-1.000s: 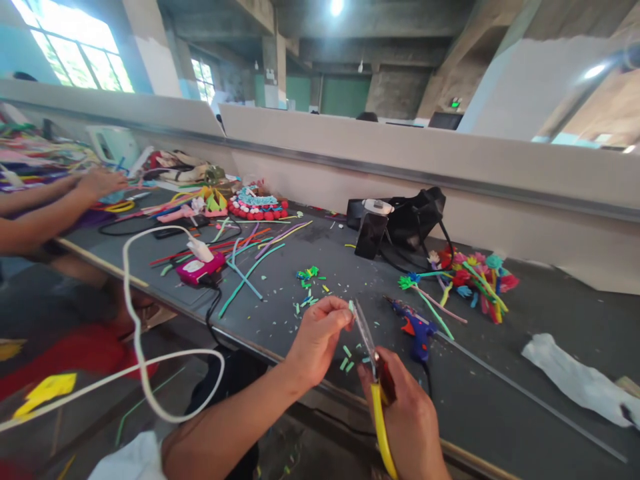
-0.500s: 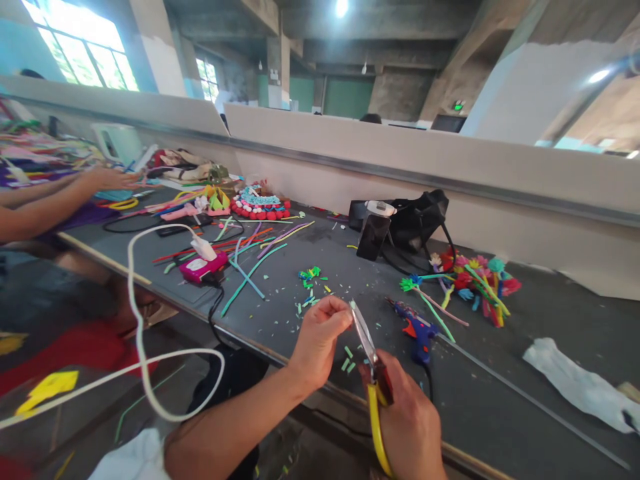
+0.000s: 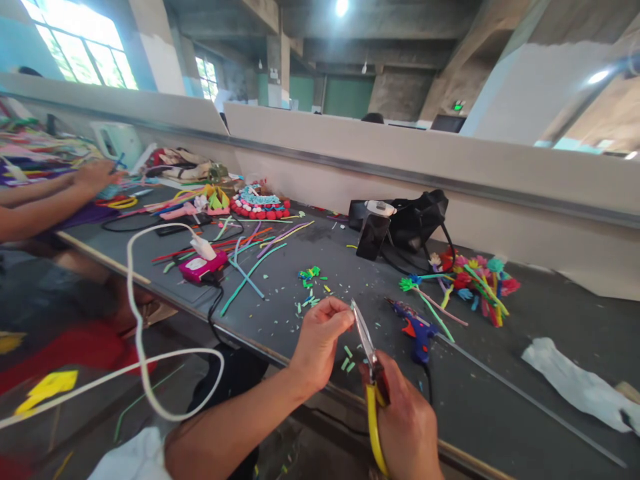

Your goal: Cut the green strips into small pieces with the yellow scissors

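Note:
Thumb and fingers pinched together, my left hand (image 3: 320, 340) is at the tip of the scissors; what it pinches is too small to make out. My right hand (image 3: 407, 417) grips the yellow-handled scissors (image 3: 367, 340), whose blades point up and away and look nearly closed. Short pale green pieces (image 3: 347, 360) lie on the dark table (image 3: 280, 333) just below the blades. Beyond my left hand is a small pile of green and blue bits (image 3: 309, 273). A blue glue gun (image 3: 417, 330) rests to the right of the scissors.
Fuzzy coloured flowers (image 3: 483, 283) lie at the right, near a black bag (image 3: 420, 220) and a phone (image 3: 373, 237). Coloured stems (image 3: 255, 277), a pink power adapter (image 3: 203, 267) and a white cable (image 3: 137, 313) are at left. Another person's hands (image 3: 95, 177) work at far left.
The scissor blades have drawn nearer together, and my right hand has shifted slightly left. My left hand has barely moved. The other person's hands have moved left.

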The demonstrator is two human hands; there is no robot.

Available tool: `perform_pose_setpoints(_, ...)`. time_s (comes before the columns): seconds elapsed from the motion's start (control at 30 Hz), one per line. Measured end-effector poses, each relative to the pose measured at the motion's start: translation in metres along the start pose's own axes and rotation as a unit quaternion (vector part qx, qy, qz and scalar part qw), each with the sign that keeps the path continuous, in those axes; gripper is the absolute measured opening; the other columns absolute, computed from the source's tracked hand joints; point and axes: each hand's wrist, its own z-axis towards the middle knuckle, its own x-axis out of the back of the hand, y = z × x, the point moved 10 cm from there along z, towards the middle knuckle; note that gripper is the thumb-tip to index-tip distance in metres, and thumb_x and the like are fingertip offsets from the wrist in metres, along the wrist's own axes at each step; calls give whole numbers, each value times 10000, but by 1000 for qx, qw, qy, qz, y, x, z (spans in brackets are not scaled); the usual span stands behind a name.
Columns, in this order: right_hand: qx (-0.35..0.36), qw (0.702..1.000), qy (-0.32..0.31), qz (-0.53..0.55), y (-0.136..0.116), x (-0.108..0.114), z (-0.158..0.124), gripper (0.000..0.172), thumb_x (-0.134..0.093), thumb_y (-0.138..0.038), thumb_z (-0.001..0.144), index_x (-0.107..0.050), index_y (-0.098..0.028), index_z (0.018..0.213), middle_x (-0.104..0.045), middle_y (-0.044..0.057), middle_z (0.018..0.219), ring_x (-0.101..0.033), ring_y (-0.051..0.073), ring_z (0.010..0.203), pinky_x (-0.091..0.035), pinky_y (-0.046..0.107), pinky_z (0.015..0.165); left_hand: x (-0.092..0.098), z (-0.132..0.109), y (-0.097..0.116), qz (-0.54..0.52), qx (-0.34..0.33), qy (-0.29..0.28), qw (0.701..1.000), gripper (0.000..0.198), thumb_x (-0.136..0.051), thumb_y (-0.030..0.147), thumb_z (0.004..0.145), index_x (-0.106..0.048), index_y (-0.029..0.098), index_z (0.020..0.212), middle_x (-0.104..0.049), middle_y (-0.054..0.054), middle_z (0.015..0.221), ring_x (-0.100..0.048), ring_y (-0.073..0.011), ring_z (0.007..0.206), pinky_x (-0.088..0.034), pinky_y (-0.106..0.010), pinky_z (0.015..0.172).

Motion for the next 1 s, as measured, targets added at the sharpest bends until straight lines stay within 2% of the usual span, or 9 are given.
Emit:
perform_pose_setpoints(0.3, 12, 1000, 19, -6, -6, 8, 4, 325, -406, -394, 1010, -622, -188, 1138, -765, 50, 879, -740, 187, 685, -532, 246, 568, -1, 1, -1, -5, 6, -7, 1000, 98, -692, 185, 684, -601, 166, 653, -583, 3, 660, -488, -130, 670, -380, -276, 698)
perform_pose_setpoints(0.57, 25, 999, 19, -9, -6, 8, 3, 334, -367, -341, 1000, -633, -178, 1118, -760, 34, 801, -735, 190, 619, -520, 242, 517, -3, -1, 1, -7, 13, -5, 1000, 106, -690, 186, 665, -591, 169, 629, -566, 12, 636, -479, -124, 659, -377, -269, 695)
perform_pose_setpoints(0.67, 5, 1000, 3, 16, -4, 6, 2, 314, -393, -346, 991, -637, -185, 1105, -734, 7, 730, -700, 169, 550, -494, 226, 497, -4, -1, 0, -1, 14, -10, 1000, 103, -677, 189, 675, -586, 170, 631, -566, 11, 640, -484, -126, 665, -378, -270, 700)
perform_pose_setpoints(0.73, -30, 998, -23, 49, 0, 1, 4, 284, -428, -375, 985, -648, -201, 1029, -690, -21, 659, -658, 145, 512, -476, 205, 490, -3, -1, 0, 11, 6, -12, 1000, 99, -669, 191, 679, -583, 171, 634, -557, 16, 638, -483, -124, 672, -377, -266, 701)
perform_pose_setpoints(0.8, -60, 993, -31, 92, 4, 1, 7, 280, -460, -412, 976, -646, -208, 927, -653, -34, 622, -617, 122, 494, -461, 183, 485, -1, 0, 2, 39, -6, -4, 999, 97, -669, 188, 666, -580, 172, 630, -536, 28, 620, -463, -115, 654, -366, -253, 673)
perform_pose_setpoints(0.9, -95, 984, 11, 151, 10, 11, 12, 287, -548, -464, 926, -654, -198, 912, -671, -18, 675, -617, 119, 527, -480, 180, 523, 0, 1, 2, 124, -12, -4, 992, 95, -664, 189, 643, -575, 174, 614, -526, 36, 609, -452, -109, 631, -352, -243, 628)
perform_pose_setpoints(1.0, -159, 965, 53, 200, 24, 21, 14, 315, -638, -486, 856, -682, -192, 963, -693, 3, 720, -643, 143, 570, -511, 212, 570, -12, -1, -2, 270, -20, -62, 961, 60, -623, 184, 661, -580, 182, 620, -555, 27, 612, -492, -125, 628, -368, -256, 616)
